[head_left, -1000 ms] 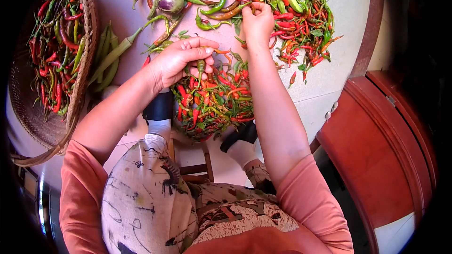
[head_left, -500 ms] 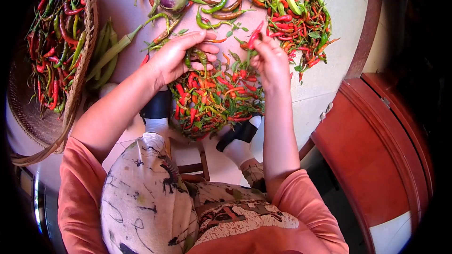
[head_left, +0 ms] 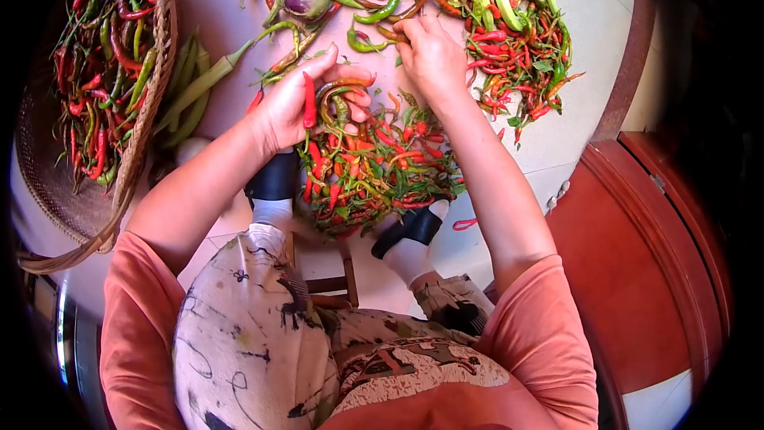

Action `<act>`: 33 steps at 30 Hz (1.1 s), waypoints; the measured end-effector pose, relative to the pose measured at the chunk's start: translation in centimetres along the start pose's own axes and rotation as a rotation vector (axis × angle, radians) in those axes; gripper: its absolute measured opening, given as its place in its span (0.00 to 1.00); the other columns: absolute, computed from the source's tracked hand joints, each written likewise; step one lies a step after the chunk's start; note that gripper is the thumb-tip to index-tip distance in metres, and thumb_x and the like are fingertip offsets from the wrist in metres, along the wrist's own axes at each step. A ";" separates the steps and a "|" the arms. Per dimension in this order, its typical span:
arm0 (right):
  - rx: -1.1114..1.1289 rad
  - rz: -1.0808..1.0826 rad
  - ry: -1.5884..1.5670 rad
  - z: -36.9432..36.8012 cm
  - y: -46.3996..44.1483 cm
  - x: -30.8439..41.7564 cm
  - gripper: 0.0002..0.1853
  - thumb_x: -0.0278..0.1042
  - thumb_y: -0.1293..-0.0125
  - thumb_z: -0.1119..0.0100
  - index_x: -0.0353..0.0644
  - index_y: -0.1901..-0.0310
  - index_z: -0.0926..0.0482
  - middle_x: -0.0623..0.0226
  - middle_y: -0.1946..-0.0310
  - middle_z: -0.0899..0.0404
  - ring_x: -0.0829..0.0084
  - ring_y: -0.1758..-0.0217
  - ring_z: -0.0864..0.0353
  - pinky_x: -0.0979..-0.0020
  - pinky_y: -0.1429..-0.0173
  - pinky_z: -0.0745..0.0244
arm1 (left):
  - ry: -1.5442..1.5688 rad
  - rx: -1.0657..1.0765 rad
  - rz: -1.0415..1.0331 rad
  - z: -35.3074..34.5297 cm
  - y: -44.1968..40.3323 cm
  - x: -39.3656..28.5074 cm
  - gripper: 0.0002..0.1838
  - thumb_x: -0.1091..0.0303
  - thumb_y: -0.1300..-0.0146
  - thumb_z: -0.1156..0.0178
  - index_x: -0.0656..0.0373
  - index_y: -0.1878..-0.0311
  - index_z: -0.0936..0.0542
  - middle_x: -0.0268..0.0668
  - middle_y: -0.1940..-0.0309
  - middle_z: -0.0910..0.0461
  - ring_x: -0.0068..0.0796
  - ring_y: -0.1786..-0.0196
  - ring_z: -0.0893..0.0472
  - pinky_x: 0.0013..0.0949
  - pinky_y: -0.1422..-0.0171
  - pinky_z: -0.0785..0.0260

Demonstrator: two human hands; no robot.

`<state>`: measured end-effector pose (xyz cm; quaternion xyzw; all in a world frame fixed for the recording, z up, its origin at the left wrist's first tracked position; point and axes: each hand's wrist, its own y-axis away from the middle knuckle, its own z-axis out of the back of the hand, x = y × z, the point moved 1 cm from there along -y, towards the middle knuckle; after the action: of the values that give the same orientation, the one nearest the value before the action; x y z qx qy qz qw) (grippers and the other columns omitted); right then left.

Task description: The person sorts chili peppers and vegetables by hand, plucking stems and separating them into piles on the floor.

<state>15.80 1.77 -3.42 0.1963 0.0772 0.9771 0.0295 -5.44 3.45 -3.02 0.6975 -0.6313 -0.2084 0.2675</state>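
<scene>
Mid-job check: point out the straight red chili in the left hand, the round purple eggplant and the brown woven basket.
Straight red chili [head_left: 309,101]: head view, middle of its body.
Round purple eggplant [head_left: 306,0]: head view, middle of its skin.
Brown woven basket [head_left: 165,32]: head view, its rim.

Pale floor tiles [head_left: 593,56] meet a brown strip [head_left: 627,72] beside red-brown wooden furniture [head_left: 637,247].
</scene>
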 end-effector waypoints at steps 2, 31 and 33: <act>0.101 -0.078 -0.005 0.4 0.4 -0.2 0.11 0.35 0.47 0.37 0.47 0.61 0.20 0.63 0.64 0.24 0.59 0.63 0.21 0.61 0.61 0.26 | 0.056 0.002 0.012 0.2 0.2 0.2 0.32 0.40 0.32 0.58 0.62 0.47 0.27 0.48 0.59 0.20 0.39 0.61 0.17 0.43 0.58 0.22; 0.101 -0.273 -0.602 -1.5 0.9 3.1 0.17 0.39 0.42 0.36 0.40 0.55 0.25 0.73 0.73 0.25 0.79 0.71 0.27 0.76 0.67 0.30 | -0.934 -0.924 -1.346 -5.5 22.0 -10.6 0.23 0.58 0.29 0.55 0.65 0.40 0.31 0.47 0.50 0.25 0.35 0.47 0.25 0.31 0.44 0.30; 0.229 -0.464 -0.959 0.9 1.5 3.3 0.15 0.37 0.40 0.37 0.40 0.56 0.26 0.74 0.73 0.26 0.82 0.72 0.28 0.79 0.70 0.33 | -1.244 -1.131 -1.405 -4.9 21.3 -10.1 0.21 0.63 0.32 0.49 0.66 0.40 0.31 0.45 0.49 0.24 0.34 0.50 0.23 0.30 0.42 0.31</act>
<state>13.11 0.70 -1.13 0.5998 0.2023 0.7310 0.2548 -19.91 12.74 13.88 0.4509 0.0694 -0.8899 0.0049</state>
